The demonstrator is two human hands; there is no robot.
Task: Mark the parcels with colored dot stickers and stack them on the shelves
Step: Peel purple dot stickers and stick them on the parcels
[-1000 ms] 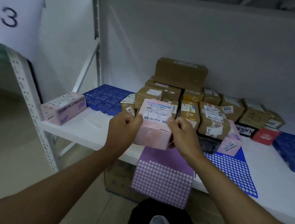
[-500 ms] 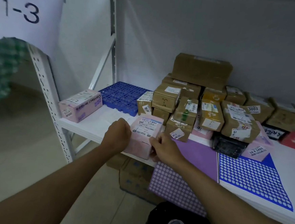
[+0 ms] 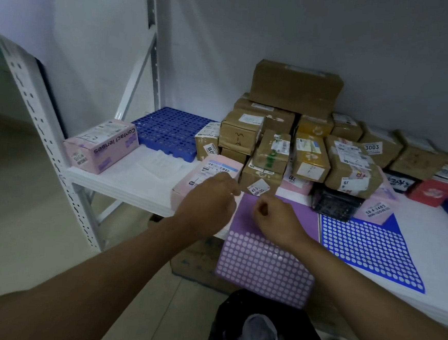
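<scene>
A pink parcel [image 3: 215, 169] with a printed label lies at the front edge of the white shelf board [image 3: 141, 182]. My left hand [image 3: 209, 203] lies over its near right corner with fingers curled; whether it grips the parcel is hidden. My right hand [image 3: 278, 219] hovers over the bare upper part of a purple dot-sticker sheet [image 3: 263, 264] that hangs over the shelf edge. Its thumb and forefinger are pinched together, and I see nothing between them. A blue dot-sticker sheet [image 3: 366, 251] lies flat to the right.
Several taped brown parcels [image 3: 296, 89] are piled at the back. A pink contact-lens box [image 3: 101, 146] sits at the left end beside a blue plastic grid [image 3: 167, 130]. The perforated shelf upright [image 3: 45, 139] stands left. A black bag [image 3: 266, 331] and a cardboard box [image 3: 197, 259] are below.
The pink parcel, held up in both hands a second ago, now lies on the shelf. My right hand has left it and moved over the purple sheet; my left hand slid to its right corner.
</scene>
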